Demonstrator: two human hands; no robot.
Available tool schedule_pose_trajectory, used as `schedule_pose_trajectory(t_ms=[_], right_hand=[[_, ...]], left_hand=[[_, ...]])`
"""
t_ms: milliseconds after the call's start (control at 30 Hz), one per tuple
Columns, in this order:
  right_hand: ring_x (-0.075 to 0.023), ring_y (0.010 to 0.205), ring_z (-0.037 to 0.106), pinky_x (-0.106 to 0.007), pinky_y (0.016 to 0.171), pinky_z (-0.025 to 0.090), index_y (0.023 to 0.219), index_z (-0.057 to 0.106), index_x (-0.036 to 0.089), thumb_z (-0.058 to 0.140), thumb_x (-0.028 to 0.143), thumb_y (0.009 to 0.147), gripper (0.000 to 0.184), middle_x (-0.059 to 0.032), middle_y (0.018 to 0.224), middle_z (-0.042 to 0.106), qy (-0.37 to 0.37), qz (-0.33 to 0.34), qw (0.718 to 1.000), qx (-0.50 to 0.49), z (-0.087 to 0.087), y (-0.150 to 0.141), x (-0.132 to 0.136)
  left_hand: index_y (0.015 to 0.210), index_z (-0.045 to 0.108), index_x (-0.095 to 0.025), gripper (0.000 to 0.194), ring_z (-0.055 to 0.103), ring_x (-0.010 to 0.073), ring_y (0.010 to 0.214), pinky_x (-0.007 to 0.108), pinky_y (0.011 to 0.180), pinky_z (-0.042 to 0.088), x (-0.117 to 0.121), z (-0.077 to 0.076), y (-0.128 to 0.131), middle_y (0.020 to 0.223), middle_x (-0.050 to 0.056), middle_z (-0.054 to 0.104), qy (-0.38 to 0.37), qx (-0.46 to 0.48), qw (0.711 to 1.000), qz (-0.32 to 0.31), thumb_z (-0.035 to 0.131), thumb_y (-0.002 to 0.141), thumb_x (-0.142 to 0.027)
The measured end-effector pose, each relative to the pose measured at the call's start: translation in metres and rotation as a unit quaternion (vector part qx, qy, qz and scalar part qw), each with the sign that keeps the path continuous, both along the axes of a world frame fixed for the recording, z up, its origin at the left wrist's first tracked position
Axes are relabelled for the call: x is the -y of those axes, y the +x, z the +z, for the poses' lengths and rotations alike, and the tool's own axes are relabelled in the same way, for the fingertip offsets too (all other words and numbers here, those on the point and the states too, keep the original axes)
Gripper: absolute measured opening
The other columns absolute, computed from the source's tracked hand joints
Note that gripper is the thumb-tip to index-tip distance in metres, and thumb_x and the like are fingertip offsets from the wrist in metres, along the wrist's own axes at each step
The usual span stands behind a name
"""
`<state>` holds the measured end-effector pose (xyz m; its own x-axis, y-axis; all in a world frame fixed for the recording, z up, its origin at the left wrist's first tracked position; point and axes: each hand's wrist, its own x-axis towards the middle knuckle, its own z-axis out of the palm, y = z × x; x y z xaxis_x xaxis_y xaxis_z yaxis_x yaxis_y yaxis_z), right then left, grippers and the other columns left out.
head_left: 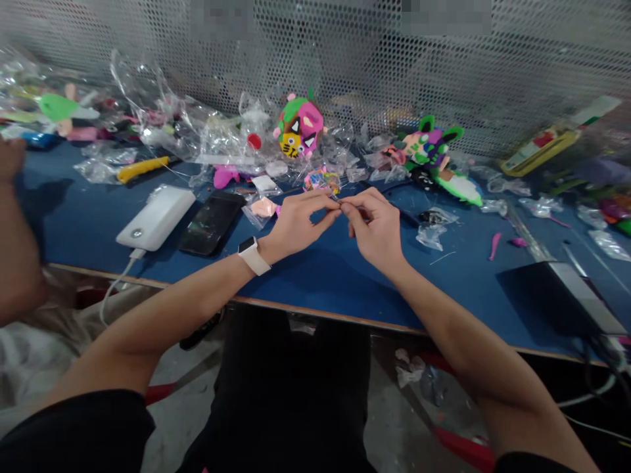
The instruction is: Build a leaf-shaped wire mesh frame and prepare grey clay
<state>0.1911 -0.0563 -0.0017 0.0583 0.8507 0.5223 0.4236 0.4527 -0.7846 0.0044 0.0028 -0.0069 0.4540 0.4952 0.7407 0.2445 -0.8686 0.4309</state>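
My left hand [299, 222] and my right hand [377, 226] meet fingertip to fingertip above the blue table [325, 279]. Both are pinched closed around something small and dark, too little of which shows to name. Just behind them lies a small multicoloured lump in clear wrap [320, 180]. Farther back stands a round clay figure [300, 128] in pink, green and yellow with a cat-like face. To its right is another clay figure [428, 148] with green and black ears. A peach piece of clay in a clear bag [265, 208] rests beside my left hand.
A white power bank [156, 218] with a cable and a black phone [211, 222] lie to the left. Behind them is a yellow cutter [144, 169]. Plastic wrappers line the perforated metal panel [345, 59]. A dark box [562, 299] stands right. Another person's arm [17, 249] reaches in left.
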Motion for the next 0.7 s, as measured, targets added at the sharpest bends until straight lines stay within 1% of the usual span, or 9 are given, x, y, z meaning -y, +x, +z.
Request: schedule_pose_trajectory(t_ms=[67,167,233,300,400,500,600,700], right_hand=[[-0.0086,0.052,0.054,-0.029,0.046,0.048,0.095,0.079,0.027,0.066,0.064,0.102,0.04,-0.0028,0.096,0.067,-0.004,0.004,1.0,-0.004,-0.003,0.001,-0.003],[-0.0077,0.051,0.055,-0.031,0.047,0.049,0.094,0.077,0.025,0.068,0.062,0.102,0.038,-0.0024,0.098,0.066,-0.007,0.008,1.0,-0.02,-0.008,0.001,-0.007],[-0.0076,0.05,0.055,-0.03,0.047,0.05,0.095,0.076,0.025,0.069,0.062,0.101,0.038,-0.002,0.096,0.067,-0.023,0.013,0.999,-0.038,-0.012,0.002,-0.01],[-0.0085,0.05,0.056,-0.03,0.046,0.049,0.096,0.075,0.025,0.071,0.065,0.099,0.04,-0.0008,0.089,0.067,-0.054,0.023,0.996,-0.061,-0.015,0.002,-0.012],[-0.0107,0.047,0.053,-0.028,0.043,0.045,0.097,0.074,0.025,0.074,0.071,0.094,0.047,0.0031,0.067,0.062,-0.097,0.044,0.99,-0.094,-0.02,0.002,-0.015],[-0.0111,0.042,0.049,-0.028,0.04,0.039,0.1,0.074,0.024,0.074,0.074,0.093,0.05,0.0061,0.055,0.056,-0.125,0.051,0.985,-0.105,-0.024,0.003,-0.017],[-0.0105,0.041,0.047,-0.026,0.038,0.037,0.101,0.074,0.023,0.075,0.075,0.091,0.052,0.006,0.054,0.056,-0.14,0.05,0.983,-0.112,-0.026,0.003,-0.017],[-0.0104,0.042,0.049,-0.025,0.036,0.036,0.102,0.076,0.022,0.077,0.075,0.09,0.054,0.0045,0.056,0.058,-0.159,0.041,0.978,-0.129,-0.025,0.003,-0.015]], left_hand=[[0.096,0.078,-0.021,0.017,0.078,0.0181,0.094,0.033,0.091,0.061,-0.002,-0.001,0.0,0.096,0.004,0.082,0.016,-0.017,1.0,0.007,0.065,0.106,-0.027],[0.095,0.076,-0.02,0.019,0.076,0.0178,0.09,0.031,0.084,0.059,-0.004,-0.004,0.001,0.093,0.004,0.079,0.048,-0.04,0.998,0.014,0.064,0.107,-0.027],[0.096,0.075,-0.02,0.019,0.075,0.0179,0.089,0.031,0.08,0.057,-0.005,-0.006,0.001,0.093,0.005,0.078,0.059,-0.055,0.997,0.021,0.062,0.109,-0.027],[0.097,0.074,-0.019,0.019,0.073,0.0188,0.089,0.031,0.079,0.056,-0.005,-0.007,0.001,0.095,0.006,0.076,0.061,-0.081,0.994,0.032,0.06,0.109,-0.025],[0.097,0.071,-0.018,0.017,0.071,0.02,0.089,0.032,0.076,0.053,-0.006,-0.008,0.001,0.096,0.008,0.074,0.054,-0.13,0.989,0.039,0.059,0.108,-0.021],[0.097,0.067,-0.018,0.013,0.07,0.0207,0.091,0.032,0.077,0.053,-0.008,-0.008,0.001,0.099,0.009,0.073,0.045,-0.145,0.988,0.028,0.058,0.107,-0.019],[0.099,0.064,-0.017,0.013,0.068,0.0214,0.091,0.033,0.078,0.053,-0.008,-0.007,0.002,0.099,0.01,0.07,0.038,-0.148,0.988,0.016,0.056,0.108,-0.019],[0.102,0.063,-0.017,0.015,0.068,0.0224,0.095,0.036,0.084,0.055,-0.008,-0.005,0.001,0.104,0.011,0.069,0.027,-0.171,0.985,0.004,0.05,0.11,-0.019]])
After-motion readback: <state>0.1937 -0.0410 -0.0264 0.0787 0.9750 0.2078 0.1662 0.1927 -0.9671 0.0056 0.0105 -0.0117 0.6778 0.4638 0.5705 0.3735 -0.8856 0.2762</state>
